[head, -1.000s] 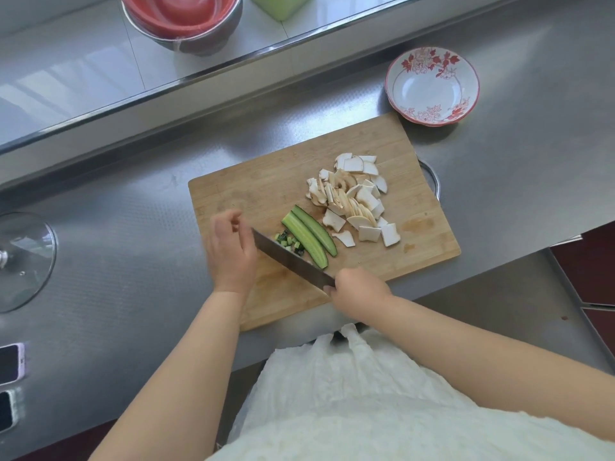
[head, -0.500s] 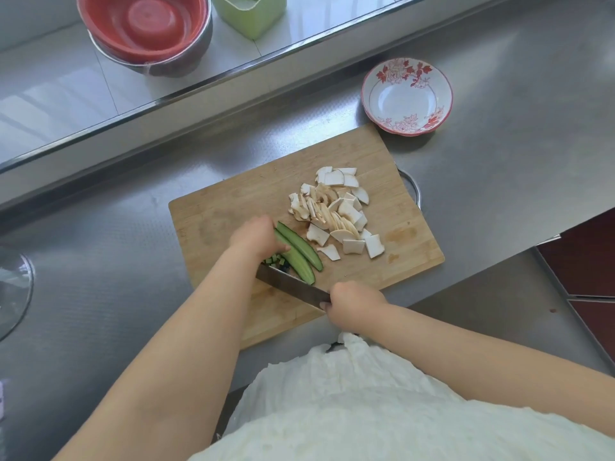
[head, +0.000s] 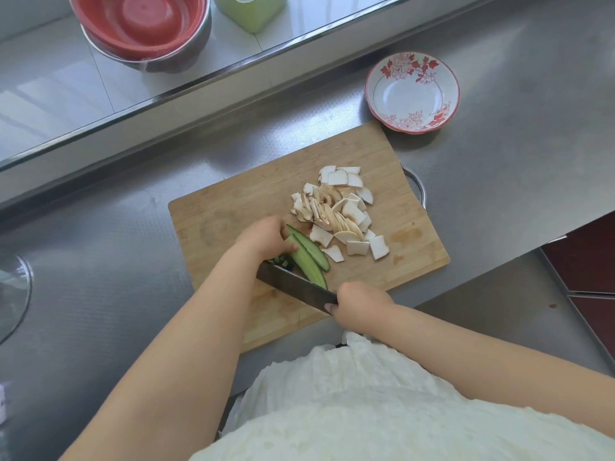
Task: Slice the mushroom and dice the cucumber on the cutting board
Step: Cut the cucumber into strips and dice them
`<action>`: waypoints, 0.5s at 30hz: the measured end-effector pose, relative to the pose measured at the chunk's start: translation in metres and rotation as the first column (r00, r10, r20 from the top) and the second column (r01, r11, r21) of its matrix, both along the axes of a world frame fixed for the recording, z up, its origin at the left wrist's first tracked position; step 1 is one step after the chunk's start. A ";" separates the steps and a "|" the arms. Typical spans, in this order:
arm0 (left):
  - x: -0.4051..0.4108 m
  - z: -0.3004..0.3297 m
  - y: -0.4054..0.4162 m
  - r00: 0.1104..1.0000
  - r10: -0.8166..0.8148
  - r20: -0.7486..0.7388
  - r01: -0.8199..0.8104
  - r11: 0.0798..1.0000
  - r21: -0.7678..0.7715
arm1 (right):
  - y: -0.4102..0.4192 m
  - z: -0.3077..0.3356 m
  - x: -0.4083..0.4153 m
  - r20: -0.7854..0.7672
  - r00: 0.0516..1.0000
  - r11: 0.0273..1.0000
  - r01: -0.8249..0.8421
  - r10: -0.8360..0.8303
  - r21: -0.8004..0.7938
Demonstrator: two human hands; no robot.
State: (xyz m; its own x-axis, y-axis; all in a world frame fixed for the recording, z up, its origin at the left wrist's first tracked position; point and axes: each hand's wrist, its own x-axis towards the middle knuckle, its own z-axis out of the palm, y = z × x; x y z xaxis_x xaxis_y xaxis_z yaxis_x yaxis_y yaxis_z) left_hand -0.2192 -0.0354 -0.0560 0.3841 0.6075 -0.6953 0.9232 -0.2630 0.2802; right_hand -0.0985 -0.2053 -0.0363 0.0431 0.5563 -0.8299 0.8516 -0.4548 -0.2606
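Observation:
A wooden cutting board point(head: 226, 211) lies on the steel counter. White mushroom slices point(head: 339, 211) are piled on its right half. Two long cucumber strips point(head: 309, 257) lie side by side near the middle, with a few small diced bits point(head: 281, 261) at their near end. My left hand point(head: 266, 237) rests curled on the strips' far end and holds them down. My right hand point(head: 357, 304) grips the handle of a knife point(head: 293, 286), whose blade lies across the strips' near end, close to my left fingers.
A white bowl with red flowers point(head: 412, 91) stands just beyond the board's far right corner. A red bowl inside a steel one point(head: 146, 28) and a green container point(head: 253, 11) sit on the raised ledge. A glass lid point(head: 13, 287) lies at the left.
My left hand moved from the bare board beside the knife onto the cucumber strips. The knife shifted closer to their near end. The view slid, so the board sits more to the right.

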 end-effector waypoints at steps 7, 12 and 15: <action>-0.007 0.016 0.004 0.915 0.316 0.253 -0.256 0.936 -0.242 | -0.002 -0.002 0.001 -0.013 1.000 1.000 0.001 -0.001 0.003; -0.024 0.030 0.004 0.705 0.573 0.417 -0.485 0.819 -0.306 | 0.000 -0.002 0.003 -0.032 0.998 0.998 0.056 -0.055 0.017; -0.037 0.038 0.006 0.358 0.730 0.582 -0.623 0.651 -0.434 | 0.004 -0.001 0.003 -0.039 0.994 0.994 0.103 -0.102 0.031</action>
